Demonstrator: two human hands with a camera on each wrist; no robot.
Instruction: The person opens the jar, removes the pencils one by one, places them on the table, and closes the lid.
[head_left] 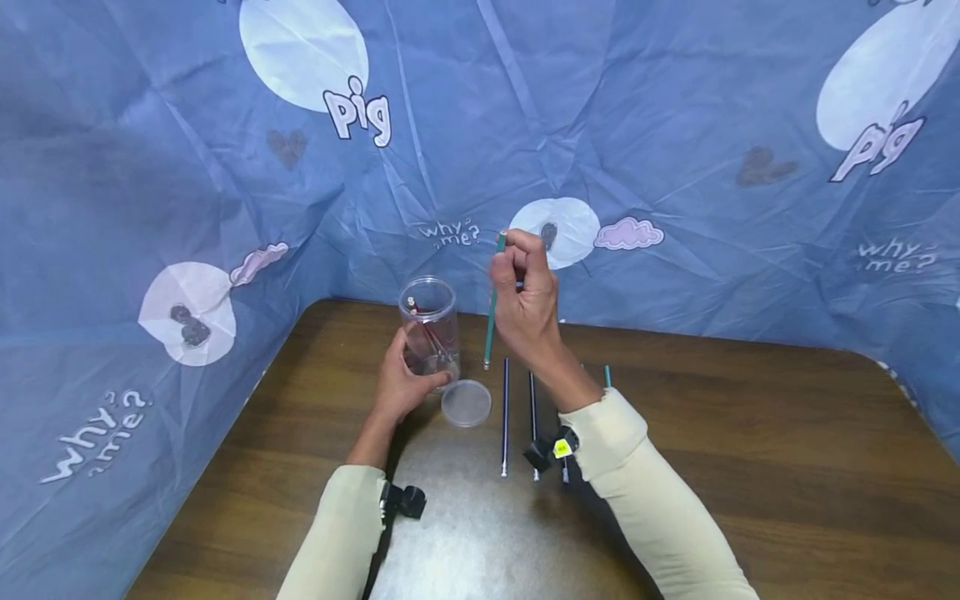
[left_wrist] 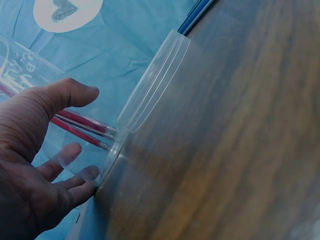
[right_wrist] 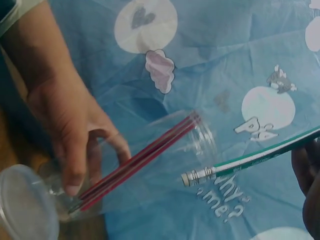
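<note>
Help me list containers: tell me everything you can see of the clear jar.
The jar is a see-through cylinder, apparently plastic, with a ridged, open mouth. It stands roughly upright near the back edge of the table, its lid off. Red pencils lean inside. The left hand holds it low, thumb near the base.

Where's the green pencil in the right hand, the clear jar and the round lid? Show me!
Green pencil (head_left: 492, 315), head view: middle of its shaft.
Clear jar (head_left: 448, 332), head view: its side wall.
Round lid (head_left: 466, 403), head view: middle of its face.
</note>
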